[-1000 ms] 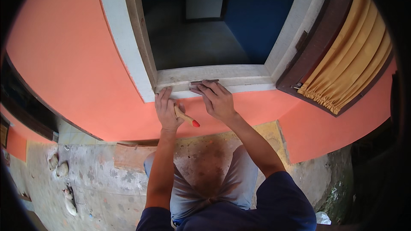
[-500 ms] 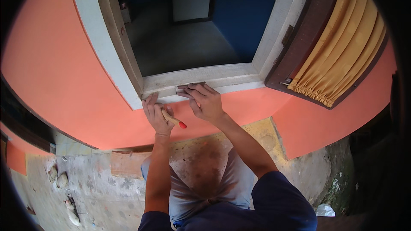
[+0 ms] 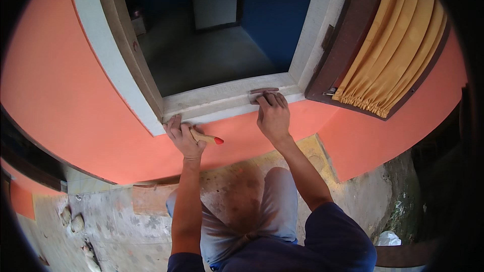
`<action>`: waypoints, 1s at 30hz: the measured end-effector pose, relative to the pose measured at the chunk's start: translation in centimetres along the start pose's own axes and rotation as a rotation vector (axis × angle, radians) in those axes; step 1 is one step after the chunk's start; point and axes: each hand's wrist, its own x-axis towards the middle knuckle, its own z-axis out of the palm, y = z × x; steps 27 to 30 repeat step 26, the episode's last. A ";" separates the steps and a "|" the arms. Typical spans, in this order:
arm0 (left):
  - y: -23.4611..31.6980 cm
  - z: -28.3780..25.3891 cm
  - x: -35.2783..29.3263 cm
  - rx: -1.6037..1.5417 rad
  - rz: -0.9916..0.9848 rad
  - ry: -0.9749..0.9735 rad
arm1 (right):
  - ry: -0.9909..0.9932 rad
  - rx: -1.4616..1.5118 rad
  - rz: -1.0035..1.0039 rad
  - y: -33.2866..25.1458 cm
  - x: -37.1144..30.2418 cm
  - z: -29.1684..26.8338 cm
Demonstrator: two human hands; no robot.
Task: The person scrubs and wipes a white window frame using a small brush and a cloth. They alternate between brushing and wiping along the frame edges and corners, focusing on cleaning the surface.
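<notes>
My left hand (image 3: 182, 140) rests at the left end of the white window sill (image 3: 217, 104), its fingertips on the ledge. A wooden handle (image 3: 200, 136) with a red tip is gripped in it, pointing right. Its other end is hidden by the hand, though it looks like a brush handle. My right hand (image 3: 275, 121) presses a folded piece of brown sandpaper (image 3: 262, 91) on the sill near its right end. Fingers are bent over the paper and partly cover it.
Beyond the sill lies a dark room with a blue wall (image 3: 275, 20). To the right, a brown casement sash (image 3: 348, 45) with a yellow curtain (image 3: 388, 50) stands swung out. The orange wall (image 3: 237, 136) drops to stained concrete. Sandals (image 3: 75, 221) lie at lower left.
My right hand has slid the sandpaper to the right along the sill, away from my left hand. My left hand stays at the left corner with the wooden handle. The view has shifted slightly.
</notes>
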 end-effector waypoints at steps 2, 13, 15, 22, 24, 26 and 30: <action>-0.5 -0.2 -0.2 0.041 0.032 -0.005 | 0.021 0.122 -0.021 -0.7 -0.2 0.2; 0.4 0.1 0.2 0.011 0.005 0.022 | 0.043 -0.036 0.011 4.9 0.6 -1.5; 0.9 0.2 0.6 -0.007 0.009 0.043 | 0.031 0.051 -0.033 2.0 0.8 -0.3; -0.9 -1.2 0.5 0.072 0.088 -0.032 | -0.001 0.298 -0.119 -2.6 1.2 1.5; -1.1 -1.3 0.1 0.061 0.065 -0.054 | -0.005 0.193 -0.068 1.5 0.7 0.8; -0.4 -0.9 0.1 0.042 0.018 -0.041 | -0.003 0.100 -0.022 4.2 0.8 -0.1; -0.4 -0.9 0.1 0.042 0.018 -0.041 | -0.003 0.100 -0.022 4.2 0.8 -0.1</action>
